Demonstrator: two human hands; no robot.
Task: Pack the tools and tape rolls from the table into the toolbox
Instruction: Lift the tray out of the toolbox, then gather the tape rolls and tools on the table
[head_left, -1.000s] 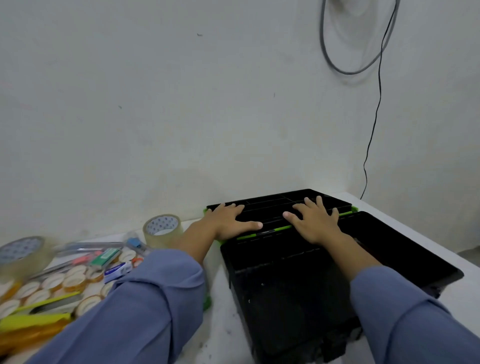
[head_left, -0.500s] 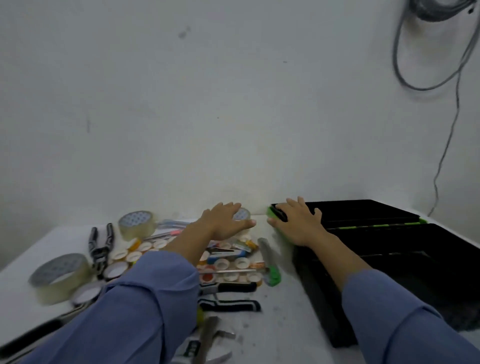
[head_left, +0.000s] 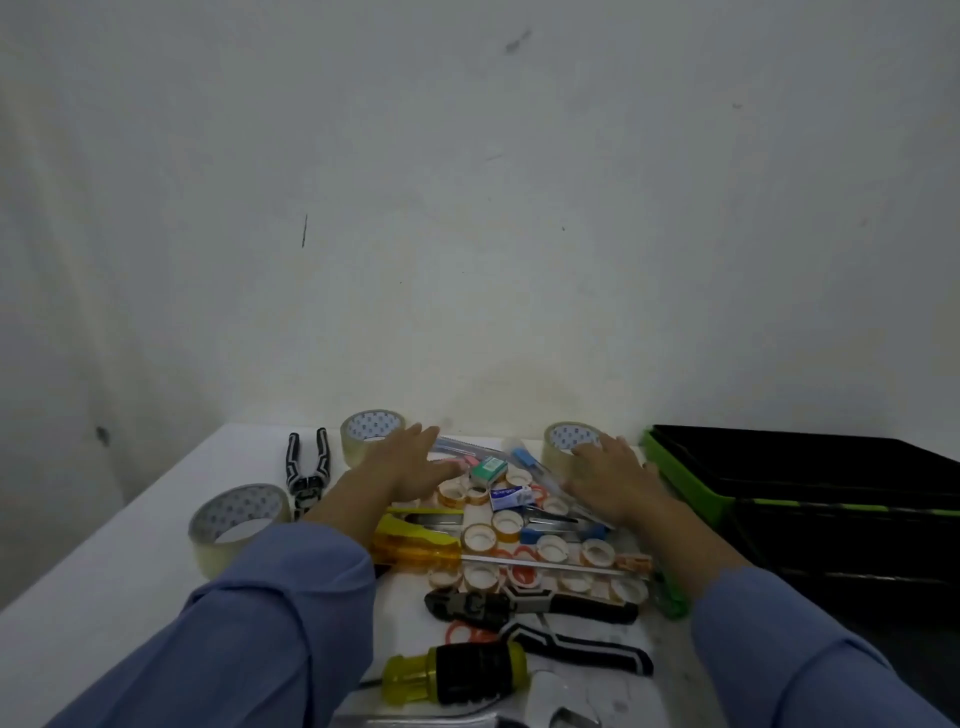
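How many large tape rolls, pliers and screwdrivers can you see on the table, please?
Large tape rolls: 3
Pliers: 2
Screwdrivers: 2
Total: 7

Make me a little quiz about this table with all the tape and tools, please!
1. True or false: the left hand and the right hand both hold nothing.
2. How many big packing tape rolls are on the table?
3. Where is the black toolbox? A) left of the tool pile B) right of the tool pile C) under the table
Key: 1 true; 2 three; 3 B.
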